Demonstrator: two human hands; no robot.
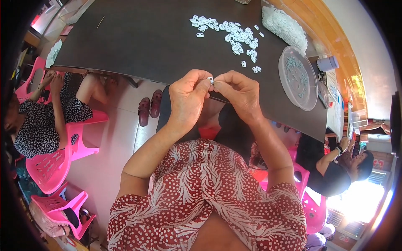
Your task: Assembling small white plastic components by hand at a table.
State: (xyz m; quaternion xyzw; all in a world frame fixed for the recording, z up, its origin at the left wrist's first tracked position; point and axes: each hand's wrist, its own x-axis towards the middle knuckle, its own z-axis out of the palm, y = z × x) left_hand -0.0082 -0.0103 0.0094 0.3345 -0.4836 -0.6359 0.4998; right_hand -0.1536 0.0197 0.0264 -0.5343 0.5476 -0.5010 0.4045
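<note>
Over the near edge of the dark table (138, 42), both my hands meet at a small white plastic piece (210, 78). My left hand (187, 97) pinches it between thumb and forefinger. From the other side my right hand (239, 93) is closed in a pinch at the same piece; whether its fingertips hold a further tiny part is hidden. Beyond my hands lies a loose spread of similar small white pieces with holes (236, 35). To the right stands a round clear plastic tub (281, 79) with many small grey-green parts (298, 75) inside.
A clear bag heaped with white pieces (285, 28) lies at the far right, near a lidded grey cup (328, 63). A thin stick (100, 22) rests at the far left. People sit on both sides, one on a pink chair (52, 165). Dark red clogs (144, 111) stand on the floor.
</note>
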